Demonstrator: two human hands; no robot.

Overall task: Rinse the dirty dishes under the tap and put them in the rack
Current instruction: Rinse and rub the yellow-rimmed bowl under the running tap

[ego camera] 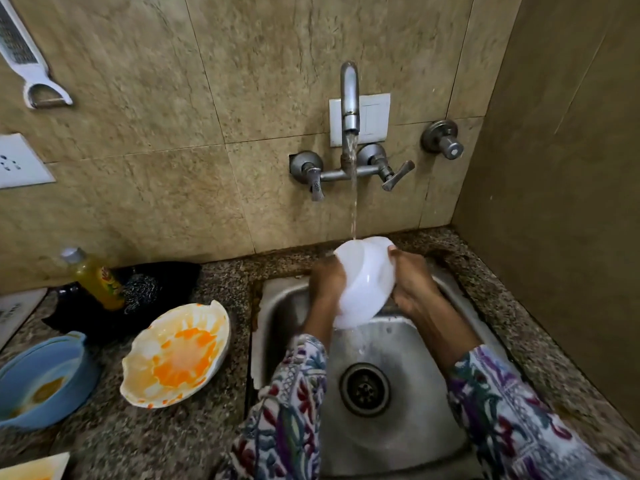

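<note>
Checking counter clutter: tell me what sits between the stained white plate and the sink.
Nothing: the head view shows only bare granite counter between the stained plate and the sink.

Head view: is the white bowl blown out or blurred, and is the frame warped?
Head view: the white bowl is overexposed, its surface detail lost, edges soft; both hands grip it. Wide-angle bending curves the tile lines and counter edges. The stained plate stays sharp.

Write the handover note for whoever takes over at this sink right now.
Left hand and right hand both grip the white bowl, tilted under the running tap over the sink.
Waiting on the counter: the orange-stained plate and the blue bowl, both dirty.
Done: nothing visibly racked; no rack in view.
Left: finish this rinse, rack it, then rinse the other two.
</note>
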